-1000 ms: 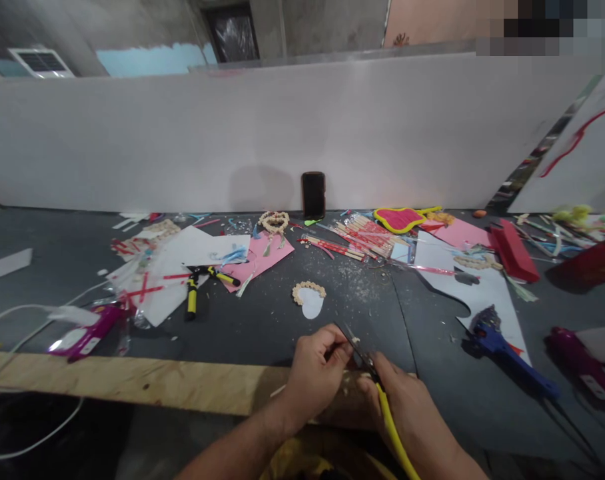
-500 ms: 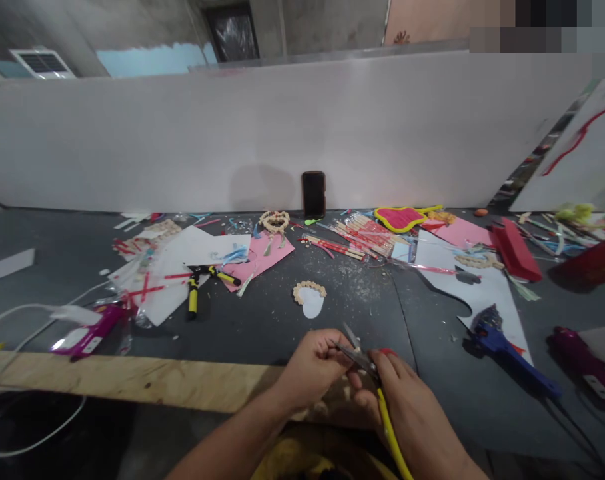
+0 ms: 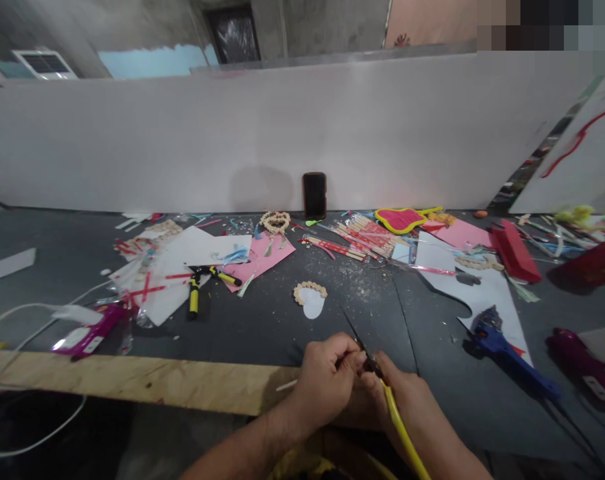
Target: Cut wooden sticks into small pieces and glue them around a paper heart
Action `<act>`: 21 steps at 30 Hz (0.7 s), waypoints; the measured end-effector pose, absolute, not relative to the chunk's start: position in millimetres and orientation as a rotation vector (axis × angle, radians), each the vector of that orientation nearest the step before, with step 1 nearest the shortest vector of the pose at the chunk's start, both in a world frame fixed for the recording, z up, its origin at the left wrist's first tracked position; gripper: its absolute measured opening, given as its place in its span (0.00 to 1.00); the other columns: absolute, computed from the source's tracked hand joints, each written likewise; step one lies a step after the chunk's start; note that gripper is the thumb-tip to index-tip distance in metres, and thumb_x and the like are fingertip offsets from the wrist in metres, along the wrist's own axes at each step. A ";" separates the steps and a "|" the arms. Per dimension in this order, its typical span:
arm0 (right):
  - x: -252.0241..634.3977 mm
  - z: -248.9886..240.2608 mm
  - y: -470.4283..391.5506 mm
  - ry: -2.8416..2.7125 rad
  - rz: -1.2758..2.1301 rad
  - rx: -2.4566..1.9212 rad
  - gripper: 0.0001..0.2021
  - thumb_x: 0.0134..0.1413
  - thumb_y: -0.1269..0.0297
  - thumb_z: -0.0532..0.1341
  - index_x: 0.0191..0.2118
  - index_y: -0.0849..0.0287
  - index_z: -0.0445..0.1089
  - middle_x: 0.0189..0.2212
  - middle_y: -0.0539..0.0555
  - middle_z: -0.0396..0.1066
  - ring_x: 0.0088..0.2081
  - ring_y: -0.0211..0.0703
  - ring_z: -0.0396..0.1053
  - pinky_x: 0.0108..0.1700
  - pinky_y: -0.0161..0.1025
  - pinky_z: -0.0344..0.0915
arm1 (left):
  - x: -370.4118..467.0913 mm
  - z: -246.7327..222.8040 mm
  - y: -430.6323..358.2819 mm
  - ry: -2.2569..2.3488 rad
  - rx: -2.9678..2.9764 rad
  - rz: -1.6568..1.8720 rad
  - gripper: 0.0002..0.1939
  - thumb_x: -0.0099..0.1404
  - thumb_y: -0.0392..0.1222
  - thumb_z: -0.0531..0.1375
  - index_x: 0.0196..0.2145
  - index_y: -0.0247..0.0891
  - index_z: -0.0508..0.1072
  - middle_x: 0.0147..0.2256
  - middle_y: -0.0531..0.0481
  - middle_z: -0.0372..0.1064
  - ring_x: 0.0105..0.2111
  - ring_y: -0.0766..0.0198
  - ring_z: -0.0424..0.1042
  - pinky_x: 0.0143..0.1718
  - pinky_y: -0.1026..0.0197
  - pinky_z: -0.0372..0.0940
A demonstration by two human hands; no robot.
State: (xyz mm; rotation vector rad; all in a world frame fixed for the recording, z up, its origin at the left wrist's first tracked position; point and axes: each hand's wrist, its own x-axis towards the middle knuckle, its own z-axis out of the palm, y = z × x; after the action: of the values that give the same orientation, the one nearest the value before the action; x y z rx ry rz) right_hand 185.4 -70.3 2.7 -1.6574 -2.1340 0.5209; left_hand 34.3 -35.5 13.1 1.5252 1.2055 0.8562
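My right hand point(image 3: 407, 393) is closed around yellow-handled scissors point(image 3: 401, 427). Their dark blades point up and away, past the fingertips of my left hand point(image 3: 327, 373). That hand is closed in a pinch close to the blades. A thin pale stick point(image 3: 286, 385) juts out from its left side; the rest of it is hidden by the fingers. Just beyond my hands, a white paper heart point(image 3: 313, 304) lies on the dark table, its upper and left edge lined with small beige pieces point(image 3: 302, 288).
Yellow-black pliers point(image 3: 193, 293) lie left on white paper. A blue glue gun point(image 3: 512, 360) rests at right. Farther back are a beige beaded ring point(image 3: 275, 222), red-wrapped sticks point(image 3: 367, 233), a yellow-edged pink shape point(image 3: 402, 220) and an upright phone point(image 3: 314, 195). A wooden strip point(image 3: 182, 383) runs along the front edge.
The scissor blades were spread at my left fingertips and now look closed or edge-on. My left hand has turned and shifted slightly right, and the pale stick now shows at its left.
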 end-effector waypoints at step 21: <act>253.6 12.8 -0.9 -2.334 0.054 -2.265 0.18 0.51 0.64 0.59 0.48 0.62 0.68 0.38 0.65 0.74 0.39 0.58 0.72 0.39 0.47 0.62 | -5.5 13.6 -6.4 1.244 1.629 0.816 0.11 0.62 0.46 0.54 0.30 0.37 0.71 0.25 0.52 0.71 0.26 0.67 0.66 0.26 0.68 0.57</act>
State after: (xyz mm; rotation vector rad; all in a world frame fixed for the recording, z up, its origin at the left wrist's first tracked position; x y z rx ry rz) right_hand 253.6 -0.9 12.8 -2.2655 -2.3343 0.0542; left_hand -5.5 -6.4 13.6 1.6295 1.2442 0.8164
